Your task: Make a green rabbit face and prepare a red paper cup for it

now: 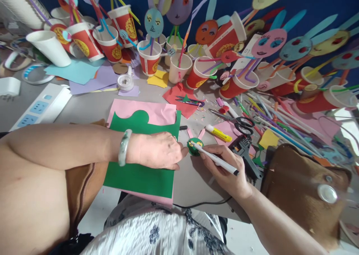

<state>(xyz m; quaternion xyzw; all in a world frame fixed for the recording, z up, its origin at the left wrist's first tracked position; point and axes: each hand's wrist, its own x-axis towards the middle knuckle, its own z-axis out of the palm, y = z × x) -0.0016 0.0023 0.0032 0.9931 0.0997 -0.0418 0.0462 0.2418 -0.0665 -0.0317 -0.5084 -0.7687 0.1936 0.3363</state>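
Note:
My right hand [224, 165] grips a white marker pen [220, 162] with a black end. Its tip meets a small green paper face [193, 148], which has yellow eyes and two pink paper ears and lies flat on the table. Resting on a green paper sheet [140, 182], my left hand [158, 150] has bent fingers set apart, with a fingertip close beside the face's left edge. I see nothing held in it. A pink sheet [157, 113] lies under the green one, whose top edge is cut in a curve.
Paper cups [151, 62] with straw-and-paper figures line the back. Scissors [241, 122], a yellow glue stick [218, 133] and a black glue gun [246, 154] lie right of the face. A power strip [42, 107] is at left, a brown bag [303, 187] at right.

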